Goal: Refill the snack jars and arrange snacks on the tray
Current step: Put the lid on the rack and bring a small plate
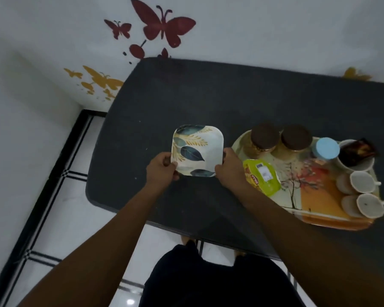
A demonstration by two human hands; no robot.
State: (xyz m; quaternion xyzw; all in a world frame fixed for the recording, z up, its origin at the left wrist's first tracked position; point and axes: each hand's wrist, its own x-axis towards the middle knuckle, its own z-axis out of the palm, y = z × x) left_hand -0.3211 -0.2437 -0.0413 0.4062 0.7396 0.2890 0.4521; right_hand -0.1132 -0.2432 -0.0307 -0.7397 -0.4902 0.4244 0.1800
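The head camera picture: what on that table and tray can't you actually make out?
- Jars: brown lids hide the contents from above.
- Blue-lidded container: lid covers what is inside.
- Yellow snack packet: print too blurred to read, near edge behind the right hand.
- Leaf-patterned plate: both hands, left hand too, cover its near corners.
- Table: cut off at the right edge.

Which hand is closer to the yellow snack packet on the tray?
Right. The right hand sits just beside the yellow snack packet; the left hand is across the leaf-print plate.
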